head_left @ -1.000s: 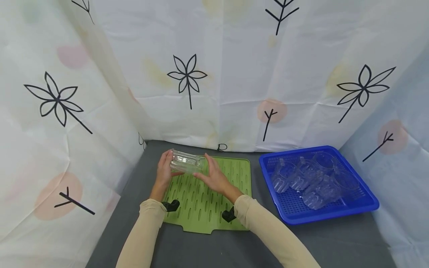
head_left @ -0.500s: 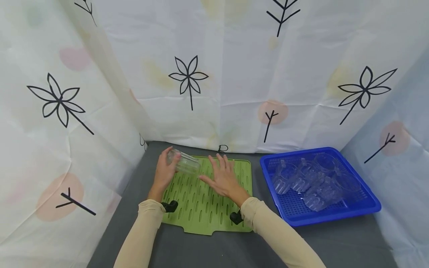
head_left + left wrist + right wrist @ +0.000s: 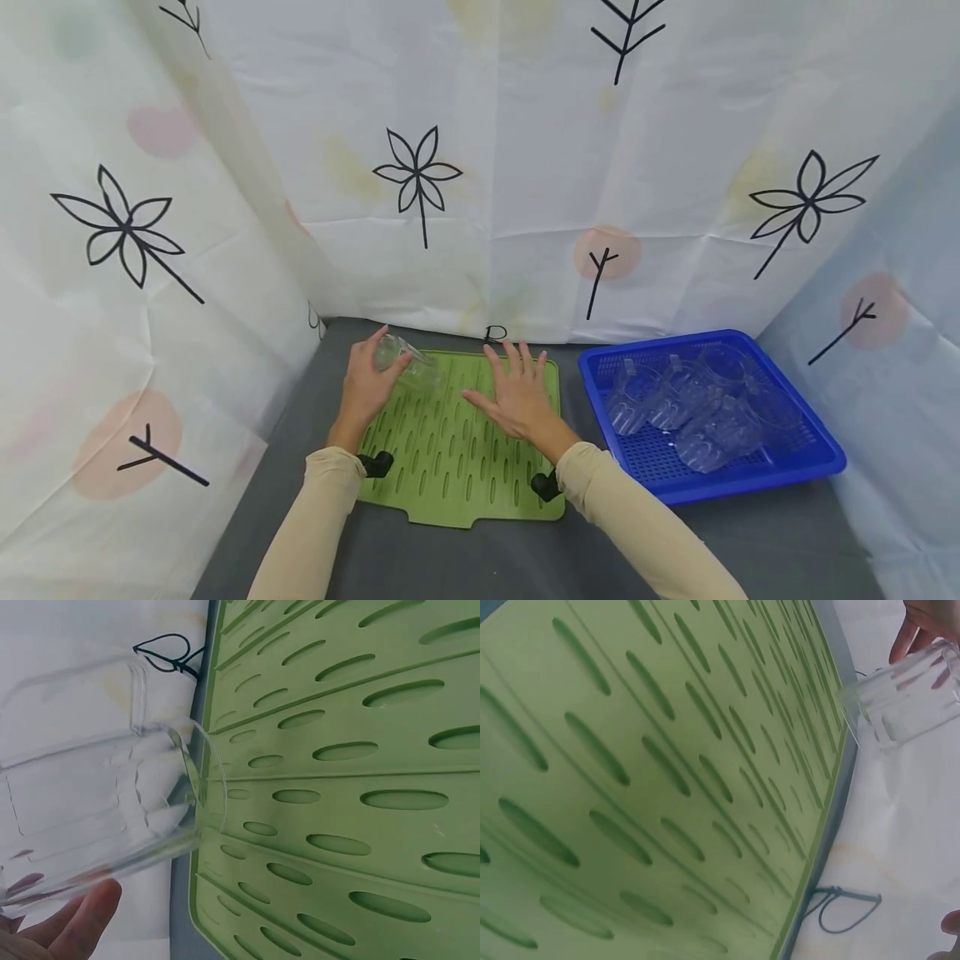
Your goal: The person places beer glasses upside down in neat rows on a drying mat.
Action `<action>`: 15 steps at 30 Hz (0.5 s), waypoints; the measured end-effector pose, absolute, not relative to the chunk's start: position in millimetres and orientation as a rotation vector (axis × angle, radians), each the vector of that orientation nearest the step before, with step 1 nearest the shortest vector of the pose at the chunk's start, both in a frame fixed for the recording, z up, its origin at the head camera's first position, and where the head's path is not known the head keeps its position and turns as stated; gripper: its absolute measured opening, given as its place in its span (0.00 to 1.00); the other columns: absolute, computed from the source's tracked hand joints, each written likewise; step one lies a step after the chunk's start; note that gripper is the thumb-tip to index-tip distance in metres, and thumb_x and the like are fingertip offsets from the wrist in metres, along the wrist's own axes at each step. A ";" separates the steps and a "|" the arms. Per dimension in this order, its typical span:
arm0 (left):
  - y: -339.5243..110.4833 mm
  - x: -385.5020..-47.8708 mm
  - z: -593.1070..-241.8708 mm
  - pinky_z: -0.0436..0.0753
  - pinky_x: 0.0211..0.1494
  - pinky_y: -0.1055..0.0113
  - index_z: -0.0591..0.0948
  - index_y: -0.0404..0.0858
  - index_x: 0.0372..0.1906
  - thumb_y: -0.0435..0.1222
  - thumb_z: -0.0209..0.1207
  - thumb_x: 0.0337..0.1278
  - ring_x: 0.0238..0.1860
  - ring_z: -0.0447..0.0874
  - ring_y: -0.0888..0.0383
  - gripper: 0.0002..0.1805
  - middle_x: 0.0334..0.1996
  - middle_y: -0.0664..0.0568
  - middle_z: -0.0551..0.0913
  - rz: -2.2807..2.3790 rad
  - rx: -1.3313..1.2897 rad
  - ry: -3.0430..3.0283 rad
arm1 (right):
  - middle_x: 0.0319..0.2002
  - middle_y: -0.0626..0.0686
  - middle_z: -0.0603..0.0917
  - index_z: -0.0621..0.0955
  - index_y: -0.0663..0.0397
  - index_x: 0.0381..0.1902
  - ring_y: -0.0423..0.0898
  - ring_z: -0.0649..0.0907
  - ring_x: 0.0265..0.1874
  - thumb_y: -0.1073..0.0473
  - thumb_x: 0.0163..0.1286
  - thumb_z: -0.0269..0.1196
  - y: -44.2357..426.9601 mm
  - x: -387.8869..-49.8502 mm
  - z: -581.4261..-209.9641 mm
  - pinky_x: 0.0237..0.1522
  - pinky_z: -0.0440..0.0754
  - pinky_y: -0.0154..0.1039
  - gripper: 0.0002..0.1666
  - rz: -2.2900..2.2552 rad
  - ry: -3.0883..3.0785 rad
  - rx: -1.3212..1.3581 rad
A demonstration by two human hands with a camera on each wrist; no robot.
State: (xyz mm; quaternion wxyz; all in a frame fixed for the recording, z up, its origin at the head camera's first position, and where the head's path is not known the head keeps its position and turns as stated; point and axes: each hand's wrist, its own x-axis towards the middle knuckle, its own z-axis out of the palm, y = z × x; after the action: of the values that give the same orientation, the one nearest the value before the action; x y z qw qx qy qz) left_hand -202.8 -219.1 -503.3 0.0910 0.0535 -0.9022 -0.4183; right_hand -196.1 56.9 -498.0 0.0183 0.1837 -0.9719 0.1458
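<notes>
My left hand point(image 3: 367, 379) grips a clear mug point(image 3: 418, 368) by one end, over the far left part of a green slotted drying mat point(image 3: 465, 467). The mug is tilted, its other end pointing down to the right. In the left wrist view, the see-through mug point(image 3: 97, 780) shows its open rim close to the mat and a squarish handle on its upper side; fingertips point(image 3: 90, 919) press its lower side. My right hand point(image 3: 519, 402) hovers over the mat's right half with fingers spread, holding nothing. Only its fingertips point(image 3: 951, 937) enter the right wrist view.
A blue plastic basket point(image 3: 645, 483) with several clear mugs point(image 3: 716, 433) stands right of the mat. Dark grey cloth point(image 3: 480, 567) covers the table. White patterned curtains point(image 3: 495, 250) enclose the back and both sides.
My right hand has let go of the mug and moved right, its fingers spreading. The left hand keeps the mug, now tilted more steeply downward.
</notes>
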 end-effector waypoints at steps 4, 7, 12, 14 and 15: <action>-219.1 -201.3 -505.8 0.77 0.60 0.34 0.61 0.57 0.80 0.65 0.61 0.62 0.67 0.71 0.34 0.45 0.75 0.41 0.60 -1.229 0.168 -2.668 | 0.83 0.61 0.49 0.49 0.40 0.84 0.67 0.47 0.82 0.19 0.70 0.46 63.3 -198.0 -496.9 0.77 0.44 0.74 0.55 0.408 -3.049 0.545; -218.4 -201.3 -509.0 0.78 0.56 0.35 0.62 0.56 0.79 0.60 0.64 0.62 0.65 0.73 0.33 0.44 0.75 0.41 0.61 -1.213 0.156 -2.644 | 0.83 0.61 0.48 0.48 0.40 0.84 0.67 0.47 0.82 0.18 0.70 0.45 69.1 -198.9 -493.6 0.77 0.44 0.74 0.56 0.387 -3.057 0.536; -217.7 -205.2 -513.3 0.81 0.51 0.38 0.65 0.54 0.77 0.52 0.68 0.62 0.60 0.77 0.36 0.41 0.73 0.45 0.63 -1.139 0.094 -2.620 | 0.82 0.61 0.50 0.48 0.41 0.84 0.68 0.49 0.82 0.19 0.70 0.45 79.3 -197.9 -487.1 0.77 0.44 0.75 0.56 0.397 -3.038 0.544; -217.5 -207.5 -514.0 0.82 0.50 0.39 0.66 0.52 0.77 0.49 0.70 0.61 0.59 0.78 0.37 0.41 0.73 0.45 0.64 -1.109 0.064 -2.610 | 0.82 0.61 0.49 0.49 0.42 0.84 0.67 0.48 0.82 0.19 0.71 0.45 82.7 -197.5 -484.8 0.77 0.43 0.75 0.56 0.421 -3.035 0.547; -217.4 -208.7 -514.2 0.82 0.50 0.39 0.67 0.51 0.76 0.48 0.70 0.60 0.58 0.78 0.37 0.41 0.72 0.45 0.64 -1.100 0.047 -2.606 | 0.82 0.61 0.49 0.49 0.42 0.84 0.67 0.48 0.82 0.19 0.71 0.45 84.4 -197.3 -483.7 0.77 0.42 0.75 0.56 0.429 -3.034 0.548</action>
State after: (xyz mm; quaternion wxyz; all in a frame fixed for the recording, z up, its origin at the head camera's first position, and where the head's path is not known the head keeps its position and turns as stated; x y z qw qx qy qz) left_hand -208.7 -217.4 -514.2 0.1557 0.0165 -0.9100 -0.3840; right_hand -197.3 84.4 -483.7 0.0144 0.1761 -0.9746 0.1378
